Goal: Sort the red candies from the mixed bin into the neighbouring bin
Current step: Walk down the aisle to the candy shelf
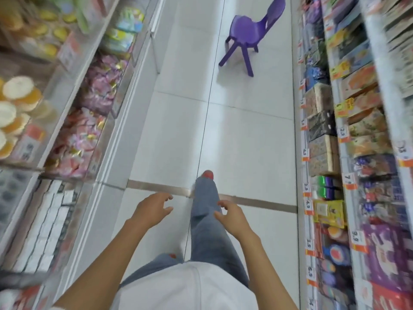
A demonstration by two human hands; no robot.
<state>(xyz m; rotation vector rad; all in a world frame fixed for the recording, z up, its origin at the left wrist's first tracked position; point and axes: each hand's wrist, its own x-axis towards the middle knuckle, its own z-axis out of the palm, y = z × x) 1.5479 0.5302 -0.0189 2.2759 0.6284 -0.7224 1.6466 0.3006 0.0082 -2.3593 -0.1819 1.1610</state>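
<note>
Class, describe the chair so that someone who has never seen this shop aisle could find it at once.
Follow the white tiled floor up the shop aisle. Well ahead of the person, nearer the right-hand shelves, stands a small plastic chair. It alone is purple, and it stands free on the tiles rather than on a shelf.

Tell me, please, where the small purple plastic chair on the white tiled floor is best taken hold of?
Probably by the backrest of the purple plastic chair, coming from above on its right. It stands upright on splayed legs, and the back rises clear of the seat, leaving a thin slab to curl fingers round.
</note>
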